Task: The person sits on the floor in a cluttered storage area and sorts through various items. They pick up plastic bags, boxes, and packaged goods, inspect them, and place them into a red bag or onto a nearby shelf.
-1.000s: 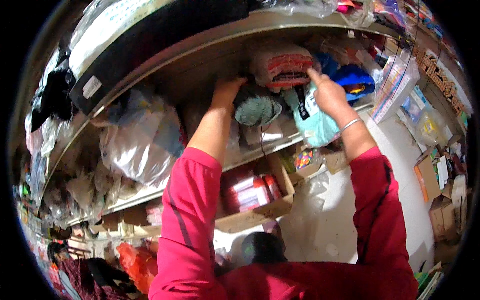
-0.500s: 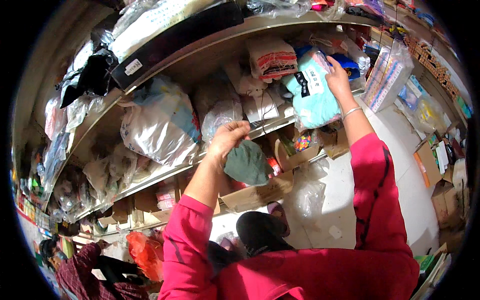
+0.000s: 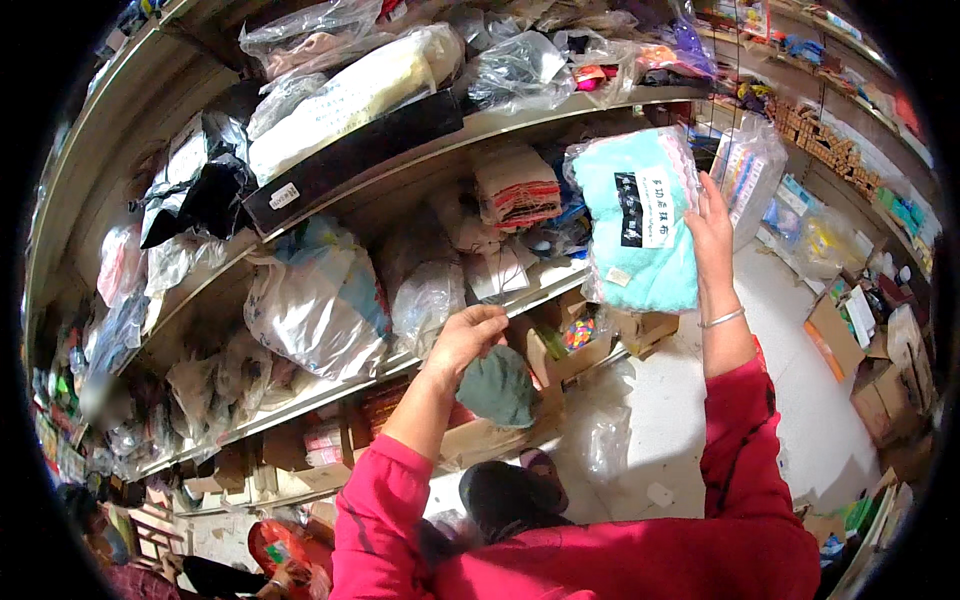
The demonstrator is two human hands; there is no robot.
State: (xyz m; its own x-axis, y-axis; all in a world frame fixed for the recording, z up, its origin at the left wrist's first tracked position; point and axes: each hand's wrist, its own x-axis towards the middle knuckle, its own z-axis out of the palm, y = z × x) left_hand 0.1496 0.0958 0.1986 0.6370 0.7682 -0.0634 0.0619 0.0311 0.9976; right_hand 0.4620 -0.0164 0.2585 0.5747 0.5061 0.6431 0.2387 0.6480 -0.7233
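My right hand (image 3: 712,238) grips the right edge of a clear plastic pack of turquoise cloths (image 3: 655,255), which has pink edging and a black-and-white label. The pack is held up in front of the shelf, its label side facing me. In my left hand (image 3: 466,345), closed in a pinch, hangs a dark green cloth (image 3: 497,388). It dangles above an open cardboard box on the lowest level. A stack of white cloths with red edges (image 3: 518,187) lies on the middle shelf, left of the pack.
A big wrapped bundle (image 3: 318,305) fills the middle shelf at left. Above it, a long black box (image 3: 350,160) carries bagged goods. Empty plastic wrapping (image 3: 603,430) lies on the white floor. Cardboard boxes (image 3: 880,390) stand at right. Another person (image 3: 110,545) is at lower left beside a red bag.
My right hand has lifted the turquoise pack off the shelf and brought it nearer, turning it more upright. My left hand, still pinching the green cloth, sits a little lower in the picture.
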